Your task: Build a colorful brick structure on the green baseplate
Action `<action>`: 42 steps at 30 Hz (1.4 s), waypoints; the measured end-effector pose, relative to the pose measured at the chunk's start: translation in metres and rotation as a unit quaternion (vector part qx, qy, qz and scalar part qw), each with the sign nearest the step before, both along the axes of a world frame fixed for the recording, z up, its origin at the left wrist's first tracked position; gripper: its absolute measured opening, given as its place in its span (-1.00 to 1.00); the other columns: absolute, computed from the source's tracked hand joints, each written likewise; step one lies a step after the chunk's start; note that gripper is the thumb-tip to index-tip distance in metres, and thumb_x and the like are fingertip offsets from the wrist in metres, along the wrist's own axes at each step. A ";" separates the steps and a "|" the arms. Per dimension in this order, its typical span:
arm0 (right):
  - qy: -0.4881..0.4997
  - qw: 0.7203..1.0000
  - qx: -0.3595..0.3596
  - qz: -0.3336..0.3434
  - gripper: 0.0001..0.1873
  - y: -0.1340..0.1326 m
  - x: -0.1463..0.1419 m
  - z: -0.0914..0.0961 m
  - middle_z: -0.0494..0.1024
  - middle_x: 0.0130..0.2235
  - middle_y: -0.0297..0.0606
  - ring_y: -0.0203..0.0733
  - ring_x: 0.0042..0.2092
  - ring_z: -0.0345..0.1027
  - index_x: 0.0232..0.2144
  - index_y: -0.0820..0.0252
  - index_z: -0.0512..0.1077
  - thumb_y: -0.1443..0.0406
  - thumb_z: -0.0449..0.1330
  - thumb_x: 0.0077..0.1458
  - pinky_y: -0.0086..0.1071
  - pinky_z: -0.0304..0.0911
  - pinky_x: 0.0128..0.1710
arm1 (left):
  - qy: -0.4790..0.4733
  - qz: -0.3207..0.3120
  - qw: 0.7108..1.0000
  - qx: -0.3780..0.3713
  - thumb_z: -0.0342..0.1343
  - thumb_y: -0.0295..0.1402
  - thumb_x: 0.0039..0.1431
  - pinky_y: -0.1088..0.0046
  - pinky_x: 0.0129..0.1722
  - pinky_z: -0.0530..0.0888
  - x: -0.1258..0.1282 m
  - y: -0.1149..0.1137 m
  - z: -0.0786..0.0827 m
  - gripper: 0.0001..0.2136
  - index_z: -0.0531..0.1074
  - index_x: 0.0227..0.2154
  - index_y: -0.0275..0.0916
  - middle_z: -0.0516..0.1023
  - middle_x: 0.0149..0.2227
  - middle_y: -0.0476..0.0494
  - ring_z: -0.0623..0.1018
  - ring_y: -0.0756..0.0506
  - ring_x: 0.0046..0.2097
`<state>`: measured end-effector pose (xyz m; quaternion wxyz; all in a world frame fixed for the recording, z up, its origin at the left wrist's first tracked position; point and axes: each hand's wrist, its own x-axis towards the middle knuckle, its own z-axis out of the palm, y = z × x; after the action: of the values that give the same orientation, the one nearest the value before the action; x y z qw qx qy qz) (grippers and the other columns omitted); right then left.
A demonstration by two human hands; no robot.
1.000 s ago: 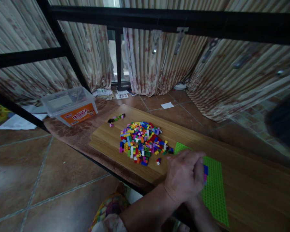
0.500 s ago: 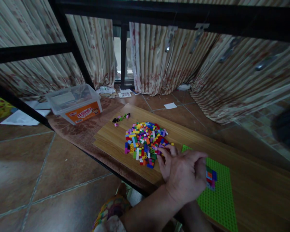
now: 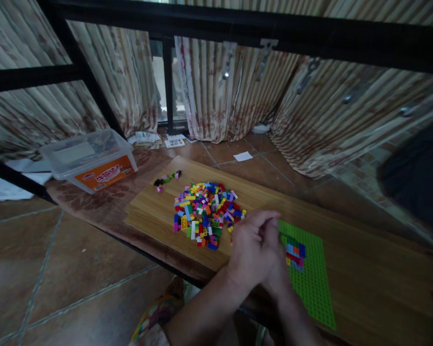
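My left hand (image 3: pixel 250 250) hovers over the wooden board (image 3: pixel 154 216), between the pile of small coloured bricks (image 3: pixel 205 211) and the green baseplate (image 3: pixel 312 283). Its fingers are drawn together near the baseplate's near-left corner; what they pinch is hidden. My right hand (image 3: pixel 276 271) sits right behind the left hand and is mostly covered by it, so its fingers do not show. A small stack of joined bricks (image 3: pixel 294 252) stands on the baseplate, just right of both hands.
A few dark and green loose pieces (image 3: pixel 167 179) lie at the board's far left corner. A clear plastic tub with an orange label (image 3: pixel 90 161) stands on the brown mat to the left. Black metal bars (image 3: pixel 238 29) cross overhead. Curtains hang behind, and tiled floor lies to the left.
My left hand reached with spread fingers to the edge of the brick pile, then drew back toward the baseplate with its fingers closed together. The camera view shifted slightly.
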<state>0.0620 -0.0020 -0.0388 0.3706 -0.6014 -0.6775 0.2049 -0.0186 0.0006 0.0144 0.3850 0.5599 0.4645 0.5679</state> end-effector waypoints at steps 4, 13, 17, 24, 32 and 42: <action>0.087 0.989 -0.032 -0.112 -0.72 -0.018 0.062 0.015 0.59 -0.29 -0.21 -0.17 -0.29 0.49 -0.25 0.18 0.45 0.12 0.18 0.05 -0.31 0.39 -0.27 | 0.037 -0.021 0.998 -0.045 -0.02 -0.39 0.23 0.52 -0.29 0.46 -0.004 0.006 -0.007 -0.79 0.48 -0.16 -0.22 0.58 -0.31 -0.05 0.54 0.00 -0.31; 0.000 0.973 -0.150 -0.177 -0.81 -0.037 0.149 -0.003 0.59 -0.44 -0.27 -0.15 -0.40 0.48 -0.38 0.16 0.49 0.24 0.20 -0.13 -0.32 0.32 -0.37 | 0.351 -0.141 0.918 -0.121 0.04 -0.39 0.17 0.36 -0.15 0.47 0.024 -0.003 -0.038 -0.67 0.37 0.00 -0.29 0.54 -0.08 -0.24 0.57 -0.11 -0.20; -0.006 0.975 -0.147 -0.164 -0.83 -0.034 0.137 -0.008 0.60 -0.41 -0.27 -0.16 -0.38 0.49 -0.38 0.15 0.48 0.29 0.15 -0.09 -0.32 0.33 -0.34 | 0.379 -0.167 0.901 -0.131 0.02 -0.41 0.18 0.34 -0.07 0.45 0.033 -0.004 -0.044 -0.65 0.35 0.03 -0.31 0.52 -0.03 -0.27 0.56 -0.14 -0.10; -0.012 0.977 -0.148 -0.155 -0.78 -0.030 0.130 -0.007 0.62 -0.34 -0.21 -0.16 -0.33 0.51 -0.28 0.18 0.47 0.38 0.15 -0.05 -0.30 0.36 -0.26 | 0.377 -0.171 0.900 -0.137 0.01 -0.44 0.18 0.35 0.00 0.42 0.041 -0.002 -0.049 -0.65 0.34 0.04 -0.34 0.49 0.00 -0.28 0.53 -0.13 -0.05; 0.047 0.975 -0.168 -0.135 -0.72 -0.033 0.132 -0.005 0.63 -0.27 -0.18 -0.15 -0.27 0.53 -0.22 0.20 0.47 0.36 0.18 -0.07 -0.28 0.38 -0.20 | 0.388 -0.171 0.897 -0.128 0.01 -0.46 0.18 0.32 -0.01 0.43 0.043 -0.004 -0.049 -0.66 0.34 0.03 -0.32 0.49 -0.03 -0.24 0.52 -0.13 -0.08; 0.045 0.967 -0.193 -0.158 -0.75 -0.030 0.137 -0.006 0.60 -0.45 -0.24 -0.14 -0.41 0.49 -0.33 0.18 0.52 0.21 0.08 0.06 -0.29 0.33 -0.36 | 0.392 -0.173 0.895 -0.122 -0.03 -0.47 0.19 0.32 -0.02 0.43 0.043 -0.006 -0.046 -0.69 0.35 0.01 -0.31 0.49 -0.04 -0.24 0.52 -0.13 -0.09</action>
<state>0.1988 -0.0321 -0.0446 0.3050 -0.7513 -0.5039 0.2977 0.0245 -0.0050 -0.0316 0.3289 0.7574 0.5392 0.1658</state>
